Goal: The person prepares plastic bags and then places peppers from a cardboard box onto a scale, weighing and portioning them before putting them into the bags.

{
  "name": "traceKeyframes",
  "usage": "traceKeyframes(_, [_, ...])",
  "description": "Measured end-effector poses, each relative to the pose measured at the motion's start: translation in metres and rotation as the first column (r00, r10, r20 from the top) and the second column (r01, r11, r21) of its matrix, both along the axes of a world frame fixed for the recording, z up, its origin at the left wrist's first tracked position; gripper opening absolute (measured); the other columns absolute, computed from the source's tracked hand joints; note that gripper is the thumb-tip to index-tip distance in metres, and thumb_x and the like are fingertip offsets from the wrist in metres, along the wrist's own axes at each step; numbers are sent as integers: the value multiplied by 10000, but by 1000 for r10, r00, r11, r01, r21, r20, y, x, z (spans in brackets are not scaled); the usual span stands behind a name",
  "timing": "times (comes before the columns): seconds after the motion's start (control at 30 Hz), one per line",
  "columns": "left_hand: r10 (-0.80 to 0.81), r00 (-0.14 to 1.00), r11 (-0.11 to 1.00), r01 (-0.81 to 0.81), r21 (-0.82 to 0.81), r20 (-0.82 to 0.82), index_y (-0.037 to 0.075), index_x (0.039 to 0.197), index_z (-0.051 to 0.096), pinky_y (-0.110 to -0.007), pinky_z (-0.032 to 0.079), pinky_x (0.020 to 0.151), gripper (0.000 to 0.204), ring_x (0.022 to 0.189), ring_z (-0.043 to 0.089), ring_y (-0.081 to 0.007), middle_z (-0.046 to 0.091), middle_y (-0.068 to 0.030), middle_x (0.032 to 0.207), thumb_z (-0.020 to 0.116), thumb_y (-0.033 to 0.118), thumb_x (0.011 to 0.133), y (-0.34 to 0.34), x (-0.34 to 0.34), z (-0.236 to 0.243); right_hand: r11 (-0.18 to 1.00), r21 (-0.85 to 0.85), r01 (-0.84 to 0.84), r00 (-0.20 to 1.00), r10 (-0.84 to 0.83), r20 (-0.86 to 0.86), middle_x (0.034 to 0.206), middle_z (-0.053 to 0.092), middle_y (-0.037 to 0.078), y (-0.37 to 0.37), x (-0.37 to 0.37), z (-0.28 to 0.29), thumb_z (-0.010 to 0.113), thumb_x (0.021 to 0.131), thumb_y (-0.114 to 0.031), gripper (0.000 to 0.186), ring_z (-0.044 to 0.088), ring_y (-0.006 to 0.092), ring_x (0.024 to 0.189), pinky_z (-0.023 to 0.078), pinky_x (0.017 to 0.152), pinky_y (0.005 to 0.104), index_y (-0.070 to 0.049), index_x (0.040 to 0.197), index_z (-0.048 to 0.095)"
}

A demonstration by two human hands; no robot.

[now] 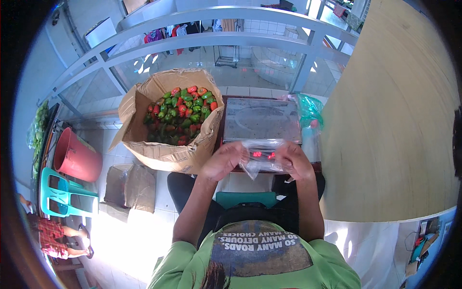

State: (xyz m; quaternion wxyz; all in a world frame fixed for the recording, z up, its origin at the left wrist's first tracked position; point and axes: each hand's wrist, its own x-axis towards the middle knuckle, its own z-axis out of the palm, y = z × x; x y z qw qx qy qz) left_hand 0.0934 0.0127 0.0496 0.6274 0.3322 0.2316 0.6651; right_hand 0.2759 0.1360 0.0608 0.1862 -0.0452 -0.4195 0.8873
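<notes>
My left hand and my right hand are closed on either side of a clear plastic bag, stretched between them. The bag crosses the front of a metal weighing scale, whose red display shows through the plastic. Just left of the scale stands an open cardboard box holding several green and red peppers. A bundle of green and clear plastic bags lies at the scale's right side.
A large pale wooden panel curves along my right. A metal railing runs ahead. At left are a red bucket, a turquoise chair, flattened cardboard and another person in red checked clothing.
</notes>
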Motion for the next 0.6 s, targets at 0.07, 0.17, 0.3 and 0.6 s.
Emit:
traceKeyframes(0.07, [194, 979, 960, -175, -218, 68, 54, 851, 528, -231, 395, 662, 183, 696, 496, -104, 510, -3, 705, 459, 214, 909, 3, 10, 6, 955, 279, 100, 935, -186, 302, 626, 525, -14, -1, 6, 0, 554, 854, -245, 205, 419, 39, 467, 319, 445, 187, -43, 847, 592])
traceKeyframes(0.17, [-90, 942, 996, 75, 56, 322, 74, 790, 479, -201, 354, 565, 217, 586, 439, -67, 429, 35, 623, 429, 238, 923, 12, 5, -13, 914, 382, -136, 950, 10, 313, 651, 531, -10, 12, 16, -26, 572, 843, -253, 234, 444, 65, 499, 367, 494, 229, -21, 870, 573])
traceKeyframes(0.3, [-205, 973, 979, 204, 18, 109, 42, 1019, 497, -205, 437, 620, 236, 617, 490, -58, 522, 0, 750, 467, 246, 903, 9, -1, -17, 966, -144, 215, 977, -213, 23, 635, 514, 15, -1, 6, -9, 460, 907, -211, 222, 469, 101, 578, 431, 604, 286, -19, 863, 563])
traceKeyframes(0.6, [278, 959, 953, -283, -109, -59, 51, 1121, 425, -160, 311, 465, 284, 475, 379, -2, 403, 68, 591, 512, 174, 880, -1, 6, 13, 814, 565, -135, 947, -61, 314, 662, 498, -24, -2, 6, 1, 617, 784, -318, 358, 398, 17, 492, 301, 417, 159, -7, 950, 556])
